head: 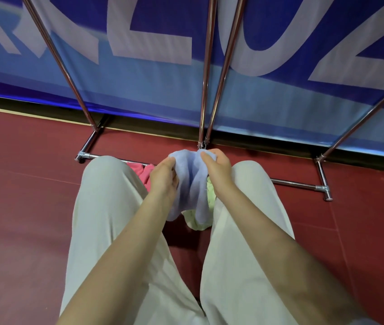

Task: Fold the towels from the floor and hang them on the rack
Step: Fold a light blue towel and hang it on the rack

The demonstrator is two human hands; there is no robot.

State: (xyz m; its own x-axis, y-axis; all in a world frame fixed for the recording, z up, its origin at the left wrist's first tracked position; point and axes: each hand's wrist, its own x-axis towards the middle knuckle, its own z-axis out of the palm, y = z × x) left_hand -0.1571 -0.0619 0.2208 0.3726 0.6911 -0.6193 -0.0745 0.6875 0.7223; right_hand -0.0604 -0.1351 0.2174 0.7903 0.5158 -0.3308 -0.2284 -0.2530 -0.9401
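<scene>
Both bare forearms reached forward and down between the knees. The left hand [164, 176] and the right hand [218, 171] sat close together, fingers curled, each pinching the top edge of the light blue towel [192, 184], thumbs uppermost, wrists roughly level.

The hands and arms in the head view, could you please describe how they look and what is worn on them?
Both forearms are bare, with no sleeve in view. The left hand and right hand wear no gloves, and no rings, watch or bracelet show. Nails look short and unpainted.
</scene>
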